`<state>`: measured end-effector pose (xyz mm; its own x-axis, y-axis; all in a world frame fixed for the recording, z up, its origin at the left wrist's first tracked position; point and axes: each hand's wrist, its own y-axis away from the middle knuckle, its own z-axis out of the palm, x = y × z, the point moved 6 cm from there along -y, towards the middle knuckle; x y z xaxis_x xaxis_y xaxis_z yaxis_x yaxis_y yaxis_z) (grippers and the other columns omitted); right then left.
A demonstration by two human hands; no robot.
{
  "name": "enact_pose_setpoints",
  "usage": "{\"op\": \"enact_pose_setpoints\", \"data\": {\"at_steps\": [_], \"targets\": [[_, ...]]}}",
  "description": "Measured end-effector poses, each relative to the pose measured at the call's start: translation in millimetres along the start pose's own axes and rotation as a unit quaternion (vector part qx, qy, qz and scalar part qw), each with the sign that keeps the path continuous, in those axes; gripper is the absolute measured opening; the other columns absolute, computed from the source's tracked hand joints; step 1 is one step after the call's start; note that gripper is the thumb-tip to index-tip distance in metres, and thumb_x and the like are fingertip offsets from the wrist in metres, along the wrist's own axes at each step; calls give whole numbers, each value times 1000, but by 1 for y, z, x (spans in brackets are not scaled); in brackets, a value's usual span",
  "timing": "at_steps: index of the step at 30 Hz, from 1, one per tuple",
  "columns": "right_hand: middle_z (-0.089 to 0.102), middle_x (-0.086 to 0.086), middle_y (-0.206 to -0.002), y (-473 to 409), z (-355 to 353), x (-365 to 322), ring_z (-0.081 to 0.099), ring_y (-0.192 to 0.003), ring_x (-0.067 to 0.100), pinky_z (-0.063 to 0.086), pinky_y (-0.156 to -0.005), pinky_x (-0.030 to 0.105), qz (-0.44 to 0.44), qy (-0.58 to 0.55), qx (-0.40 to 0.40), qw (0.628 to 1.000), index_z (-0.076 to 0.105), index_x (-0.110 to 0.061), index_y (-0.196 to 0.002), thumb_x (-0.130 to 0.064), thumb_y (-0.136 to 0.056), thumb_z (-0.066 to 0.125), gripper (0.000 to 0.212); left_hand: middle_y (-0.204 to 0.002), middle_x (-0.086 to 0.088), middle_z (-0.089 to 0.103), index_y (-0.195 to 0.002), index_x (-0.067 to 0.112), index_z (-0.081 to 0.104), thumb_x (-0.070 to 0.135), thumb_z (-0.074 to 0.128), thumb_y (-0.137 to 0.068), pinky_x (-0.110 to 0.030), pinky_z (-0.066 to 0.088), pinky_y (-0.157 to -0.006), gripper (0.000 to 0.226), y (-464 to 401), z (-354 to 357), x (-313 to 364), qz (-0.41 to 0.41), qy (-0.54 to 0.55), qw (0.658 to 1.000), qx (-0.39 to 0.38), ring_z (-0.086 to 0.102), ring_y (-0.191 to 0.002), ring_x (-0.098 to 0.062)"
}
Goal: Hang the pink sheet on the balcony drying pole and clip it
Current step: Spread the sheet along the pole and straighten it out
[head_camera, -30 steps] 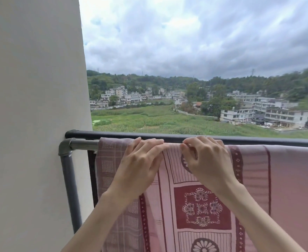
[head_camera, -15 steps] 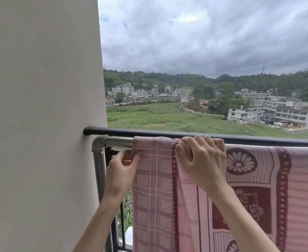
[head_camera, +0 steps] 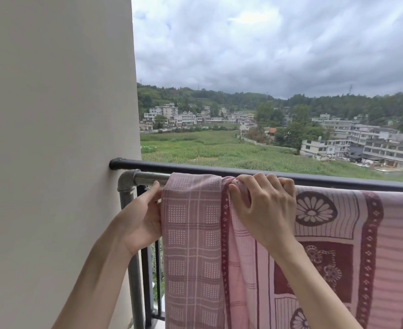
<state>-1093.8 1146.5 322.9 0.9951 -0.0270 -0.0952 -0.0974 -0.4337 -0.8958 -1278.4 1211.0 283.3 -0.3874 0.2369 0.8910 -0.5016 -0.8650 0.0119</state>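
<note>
The pink sheet (head_camera: 314, 245), patterned with dark red flowers and a checked border, hangs draped over the grey metal drying pole (head_camera: 148, 178). Its left edge stops a little short of the pole's elbow joint. My left hand (head_camera: 143, 217) pinches that left edge just below the pole. My right hand (head_camera: 264, 205) grips a bunched fold of the sheet on top of the pole. No clip shows anywhere.
A black balcony railing (head_camera: 219, 167) runs just behind the pole, with vertical bars (head_camera: 148, 281) below. A pale wall (head_camera: 53, 162) fills the left side, close to my left hand. Fields and buildings lie far beyond.
My left hand has left the top of the sheet and now holds its left edge. My right hand has shifted left along the pole and bunched the fabric. My view has turned left.
</note>
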Motion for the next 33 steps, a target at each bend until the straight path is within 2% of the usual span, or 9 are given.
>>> {"op": "enact_pose_setpoints", "data": {"at_steps": [6, 9, 11, 14, 18, 21, 25, 29, 33], "targets": [[67, -4, -78, -4, 12, 9, 60, -77, 21, 28, -78, 33, -2, -2, -1, 1000, 67, -23, -89, -46, -89, 41, 34, -69, 0, 64, -97, 5, 65, 8, 44, -93, -21, 48, -56, 22, -9, -20, 15, 51, -161, 984, 56, 58, -58, -9], [67, -3, -80, -6, 19, 14, 61, -78, 21, 28, -79, 34, 2, -5, -9, 1000, 67, -23, -90, -46, -89, 42, 34, -71, 1, 69, -92, 6, 69, 8, 47, -92, -15, 48, -53, 22, -12, -13, 24, 49, -264, 962, 56, 62, -60, -7], [67, -3, -79, -7, 24, 17, 61, -78, 22, 28, -79, 34, 5, -4, -12, 1000, 67, -23, -90, -46, -89, 43, 33, -72, 2, 67, -87, 10, 69, 15, 52, -90, -17, 44, -63, 18, -18, -12, 39, 104, -303, 942, 97, 59, -67, -8], [67, -3, -79, -8, 27, 21, 61, -78, 22, 29, -79, 34, 7, -5, -11, 1000, 67, -23, -89, -47, -89, 42, 35, -73, 0, 63, -84, 12, 66, 16, 53, -90, -27, 38, -71, 15, -29, -9, 61, 197, -211, 948, 138, 54, -72, -12], [67, -4, -79, -8, 30, 28, 60, -78, 22, 27, -79, 34, 14, -21, -18, 1000, 67, -23, -88, -48, -90, 38, 38, -70, -1, 60, -83, 13, 63, 9, 52, -90, -24, 46, -57, 14, -38, -42, 80, 274, -51, 930, 241, 54, -67, -13], [66, -4, -81, -8, 35, 33, 60, -79, 21, 28, -79, 34, 6, -14, -21, 1000, 66, -23, -91, -48, -90, 39, 37, -64, 2, 68, -86, 12, 63, 4, 49, -90, -22, 49, -53, 17, -39, -84, 63, 275, 38, 904, 324, 59, -69, -13], [68, -6, -82, -10, 39, 36, 60, -79, 19, 27, -81, 33, 14, -18, -29, 999, 67, -25, -91, -52, -90, 35, 42, -47, 7, 60, -100, 11, 60, 7, 47, -89, -20, 40, -44, 18, -46, -113, 28, 193, 23, 930, 313, 53, -42, -5], [71, -2, -96, -20, 41, 23, 63, -89, 18, 26, -86, 34, 17, -63, -69, 995, 65, -22, -103, -55, -89, 31, 50, -59, 8, 65, -95, 19, 64, 29, 46, -92, -27, 33, -59, 21, -54, -108, 40, 135, -53, 966, 214, 51, -62, -10], [68, -4, -102, -32, 58, -12, 61, -93, 18, 38, -87, 35, -47, -76, -142, 986, 67, -23, -104, -44, -91, 47, 31, -82, -3, 63, -108, 12, 56, 12, 57, -87, -26, 40, -61, 21, -66, -112, 60, 173, -56, 950, 253, 57, -65, -12]]}}
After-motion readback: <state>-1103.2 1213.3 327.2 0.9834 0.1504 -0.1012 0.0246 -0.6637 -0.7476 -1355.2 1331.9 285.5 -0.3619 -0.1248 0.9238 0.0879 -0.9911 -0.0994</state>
